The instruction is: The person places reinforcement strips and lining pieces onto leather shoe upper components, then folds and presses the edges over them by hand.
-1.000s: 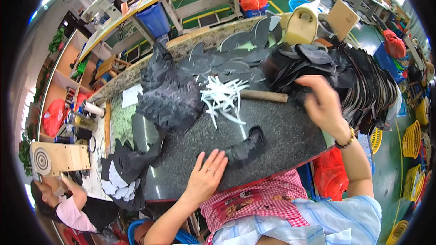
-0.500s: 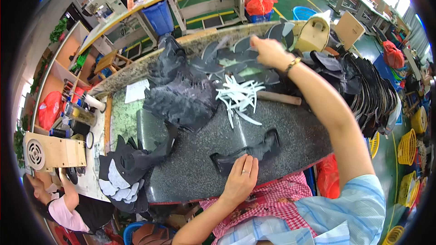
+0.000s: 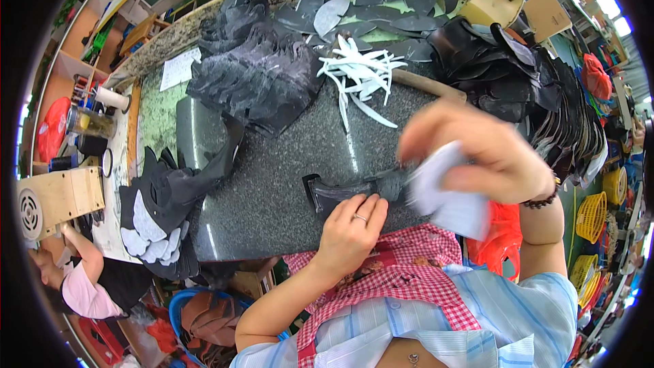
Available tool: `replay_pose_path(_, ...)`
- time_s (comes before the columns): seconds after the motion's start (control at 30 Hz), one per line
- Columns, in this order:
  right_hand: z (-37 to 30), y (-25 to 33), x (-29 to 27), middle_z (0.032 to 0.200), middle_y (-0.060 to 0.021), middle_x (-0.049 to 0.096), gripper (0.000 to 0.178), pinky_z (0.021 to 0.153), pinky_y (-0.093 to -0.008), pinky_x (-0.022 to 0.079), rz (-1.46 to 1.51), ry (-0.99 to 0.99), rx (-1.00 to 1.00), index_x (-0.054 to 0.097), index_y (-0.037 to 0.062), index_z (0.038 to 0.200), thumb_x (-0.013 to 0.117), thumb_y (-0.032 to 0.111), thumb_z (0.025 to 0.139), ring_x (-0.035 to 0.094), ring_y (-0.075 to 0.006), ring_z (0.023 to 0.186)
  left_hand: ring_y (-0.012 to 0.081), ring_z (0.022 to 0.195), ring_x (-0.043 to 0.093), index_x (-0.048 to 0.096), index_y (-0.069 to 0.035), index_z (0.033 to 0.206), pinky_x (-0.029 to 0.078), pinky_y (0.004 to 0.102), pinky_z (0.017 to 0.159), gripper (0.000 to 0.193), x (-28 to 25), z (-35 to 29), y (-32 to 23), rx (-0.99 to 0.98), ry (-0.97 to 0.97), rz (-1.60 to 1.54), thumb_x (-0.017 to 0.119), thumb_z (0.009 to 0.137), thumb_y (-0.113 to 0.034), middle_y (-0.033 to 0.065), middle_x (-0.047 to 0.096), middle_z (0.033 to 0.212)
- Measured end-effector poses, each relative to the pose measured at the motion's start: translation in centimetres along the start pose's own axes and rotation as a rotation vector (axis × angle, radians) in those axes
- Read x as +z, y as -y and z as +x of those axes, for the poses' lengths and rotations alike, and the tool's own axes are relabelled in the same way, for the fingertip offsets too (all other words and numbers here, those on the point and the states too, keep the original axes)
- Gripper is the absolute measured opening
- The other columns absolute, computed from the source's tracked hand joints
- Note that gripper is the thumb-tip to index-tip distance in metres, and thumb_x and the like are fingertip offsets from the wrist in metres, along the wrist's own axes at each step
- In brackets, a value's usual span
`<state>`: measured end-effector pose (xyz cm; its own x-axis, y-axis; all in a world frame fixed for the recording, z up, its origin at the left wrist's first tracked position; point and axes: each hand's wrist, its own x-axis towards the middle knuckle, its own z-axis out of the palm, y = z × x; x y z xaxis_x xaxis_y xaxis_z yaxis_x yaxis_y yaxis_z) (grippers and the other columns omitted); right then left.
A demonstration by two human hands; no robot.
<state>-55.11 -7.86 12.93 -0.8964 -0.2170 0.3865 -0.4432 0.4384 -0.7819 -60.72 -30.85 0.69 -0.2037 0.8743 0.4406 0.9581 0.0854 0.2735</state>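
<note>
My left hand [image 3: 352, 232] lies with its fingers flat on a curved black leather-like piece [image 3: 334, 193] near the front edge of the dark stone slab [image 3: 272, 197]. Just right of it, my right hand [image 3: 484, 153] is in the air, blurred by motion. Pinched in it is a pale grey-white curved piece [image 3: 446, 194], which hides the right end of the black piece. Farther back lie a heap of white strips [image 3: 361, 71] and a hammer, whose wooden handle [image 3: 432, 85] points right. Several dark and grey curved pieces [image 3: 332, 15] are spread along the far edge.
Black cut pieces [image 3: 255, 75] are heaped at the back left, and more with grey patches [image 3: 160, 221] hang over the left edge. A thick stack [image 3: 565, 123] fills the right end. On the left stands a beige machine [image 3: 61, 201], with a co-worker [image 3: 95, 279] beside it.
My right hand has come back from the far row of pieces toward me, now carrying the pale piece. My left hand stays on the black piece. The view has tilted down.
</note>
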Motion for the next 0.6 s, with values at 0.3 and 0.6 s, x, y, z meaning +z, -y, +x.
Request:
replay_pose_path(0.3, 1.6, -3.0, 4.4, 0.081, -0.0178, 0.062, 0.027, 0.07, -0.0398, 0.047, 0.033, 0.509, 0.57, 0.06, 0.0023, 0.104, 0.067, 0.016, 0.082, 0.062, -0.0313, 0.078, 0.0106, 0.088, 0.058, 0.063, 0.008, 0.093, 0.048, 0.0239, 0.074, 0.013, -0.4, -1.1, 1.6, -0.846, -0.229, -1.207, 0.065, 0.086, -0.003, 0.0073, 0.062, 0.1)
replay_pose_path(0.6, -3.2, -2.8, 6.6, 0.087, -0.0149, 0.052, 0.028, 0.064, -0.0391, 0.048, -0.201, 0.172, 0.313, 0.069, 0.0077, 0.101, 0.074, 0.013, 0.074, 0.059, -0.0328, 0.075, 0.0162, 0.07, 0.06, 0.062, 0.005, 0.081, 0.047, 0.0279, 0.063, 0.012, 0.2, -1.1, 0.9, -0.835, -0.31, -0.788, 0.061, 0.085, -0.006, 0.0117, 0.065, 0.092)
